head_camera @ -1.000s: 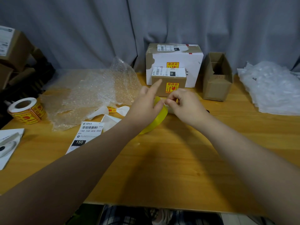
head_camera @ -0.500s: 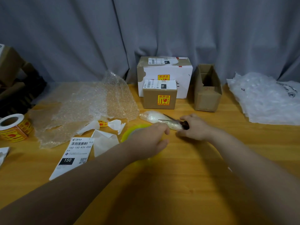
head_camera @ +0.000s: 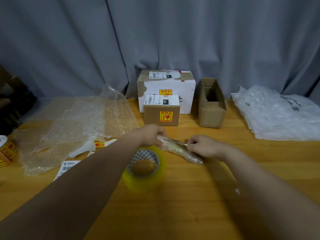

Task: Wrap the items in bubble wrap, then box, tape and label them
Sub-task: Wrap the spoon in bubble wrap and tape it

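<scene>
Vs half a sec ago: left hand [head_camera: 152, 135] is off the tape roll [head_camera: 145, 168] & now grips the far-left end of the wrapped item [head_camera: 181, 150], fingers curled over it. The roll, covered by that hand before, now shows in full, lying flat on the surface [head_camera: 190, 201] just under the left wrist, yellow w/ a patterned core, a bit blurred. A sec ago both hands held that roll up off the surface. The wrapped item, a long bundle in clear bubble wrap, has turned: it slants from upper left to lower right betw. the 2 hands, its near end touching the surface by the right wrist. Right hand [head_camera: 204, 146] is curled, pinching the handle end of the scissors [head_camera: 174, 140]; blades point left along the top of the bundle, as before. Can't tell if the blades are apart. Camera has tipped up, more curtain in view. Rest unchanged: small box [head_camera: 161, 116] in front of the large box [head_camera: 166, 87], open box [head_camera: 212, 108] to their right, bubble wrap sheet [head_camera: 78, 122] at left, label roll [head_camera: 7, 149] at far-left edge, shipping label [head_camera: 67, 168] partly under the left forearm.
</scene>
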The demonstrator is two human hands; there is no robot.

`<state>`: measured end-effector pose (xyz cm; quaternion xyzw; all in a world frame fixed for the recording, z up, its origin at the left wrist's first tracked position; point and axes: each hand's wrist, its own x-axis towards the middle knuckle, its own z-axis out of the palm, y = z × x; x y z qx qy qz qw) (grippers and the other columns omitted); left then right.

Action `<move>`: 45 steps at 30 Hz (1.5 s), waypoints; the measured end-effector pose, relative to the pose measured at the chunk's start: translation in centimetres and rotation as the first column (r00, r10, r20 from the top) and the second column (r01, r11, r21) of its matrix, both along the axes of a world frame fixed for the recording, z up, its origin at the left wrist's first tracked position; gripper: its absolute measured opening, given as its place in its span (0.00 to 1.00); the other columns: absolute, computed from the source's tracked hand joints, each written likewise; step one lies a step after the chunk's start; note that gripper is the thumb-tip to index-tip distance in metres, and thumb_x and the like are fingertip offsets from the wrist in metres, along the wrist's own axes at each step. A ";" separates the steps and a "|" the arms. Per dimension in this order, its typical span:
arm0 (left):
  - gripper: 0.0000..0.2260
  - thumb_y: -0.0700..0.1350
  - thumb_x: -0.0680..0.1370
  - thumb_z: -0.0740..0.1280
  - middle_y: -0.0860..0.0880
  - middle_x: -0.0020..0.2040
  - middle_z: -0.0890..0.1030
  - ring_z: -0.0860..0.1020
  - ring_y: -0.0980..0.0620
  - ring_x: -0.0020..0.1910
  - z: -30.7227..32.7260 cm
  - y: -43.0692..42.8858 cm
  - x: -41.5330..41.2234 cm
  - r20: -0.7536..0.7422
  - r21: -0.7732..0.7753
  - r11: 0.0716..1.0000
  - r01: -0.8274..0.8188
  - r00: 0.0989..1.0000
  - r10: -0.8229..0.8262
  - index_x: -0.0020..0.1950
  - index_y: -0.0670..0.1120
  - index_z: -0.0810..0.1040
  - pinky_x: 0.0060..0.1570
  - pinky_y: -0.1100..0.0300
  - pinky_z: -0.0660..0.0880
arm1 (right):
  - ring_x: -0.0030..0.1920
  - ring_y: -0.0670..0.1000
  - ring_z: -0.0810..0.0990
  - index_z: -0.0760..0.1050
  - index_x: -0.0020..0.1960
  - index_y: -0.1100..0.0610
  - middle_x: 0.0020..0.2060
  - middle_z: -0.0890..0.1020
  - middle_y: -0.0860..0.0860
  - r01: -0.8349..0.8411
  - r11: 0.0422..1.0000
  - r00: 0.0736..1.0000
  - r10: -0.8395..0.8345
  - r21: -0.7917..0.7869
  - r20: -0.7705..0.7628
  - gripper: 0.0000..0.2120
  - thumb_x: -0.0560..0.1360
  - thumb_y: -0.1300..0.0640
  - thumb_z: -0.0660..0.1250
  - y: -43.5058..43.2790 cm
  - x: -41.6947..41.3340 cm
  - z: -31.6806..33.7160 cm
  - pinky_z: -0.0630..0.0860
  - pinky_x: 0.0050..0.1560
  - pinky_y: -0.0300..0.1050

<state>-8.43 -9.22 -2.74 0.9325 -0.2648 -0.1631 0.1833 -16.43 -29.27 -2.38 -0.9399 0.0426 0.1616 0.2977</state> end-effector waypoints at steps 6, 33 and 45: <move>0.11 0.47 0.71 0.73 0.50 0.50 0.73 0.73 0.50 0.49 -0.3 -0.1 0.0 0.073 0.041 0.999 0.024 0.997 -0.026 0.48 0.55 0.72 0.43 0.57 0.69 | 0.39 0.53 0.76 0.73 0.49 0.59 0.39 0.77 0.55 0.223 0.972 0.971 -0.229 0.074 0.075 0.06 0.78 0.57 0.61 -4.0 0.5 1.1 0.70 0.37 0.45; 0.24 0.50 0.74 0.68 0.55 0.62 0.75 0.72 0.56 0.59 5.6 10.2 -6.4 0.437 0.074 0.991 0.112 0.890 -0.133 0.70 0.56 0.67 0.60 0.58 0.63 | 0.44 0.47 0.79 0.84 0.50 0.59 0.42 0.81 0.50 -0.412 0.909 0.624 0.236 0.057 0.745 0.07 0.74 0.63 0.70 10.4 0.3 2.8 0.76 0.47 0.41; 0.07 0.51 0.78 0.65 0.54 0.41 0.79 0.75 0.61 0.37 5.6 12.7 -8.5 0.227 -0.440 0.895 -0.066 0.957 0.183 0.47 0.48 0.80 0.41 0.62 0.72 | 0.47 0.49 0.80 0.76 0.63 0.55 0.44 0.82 0.49 -0.350 0.935 0.639 0.190 0.062 0.745 0.16 0.75 0.60 0.69 14.8 -1.1 4.0 0.77 0.51 0.48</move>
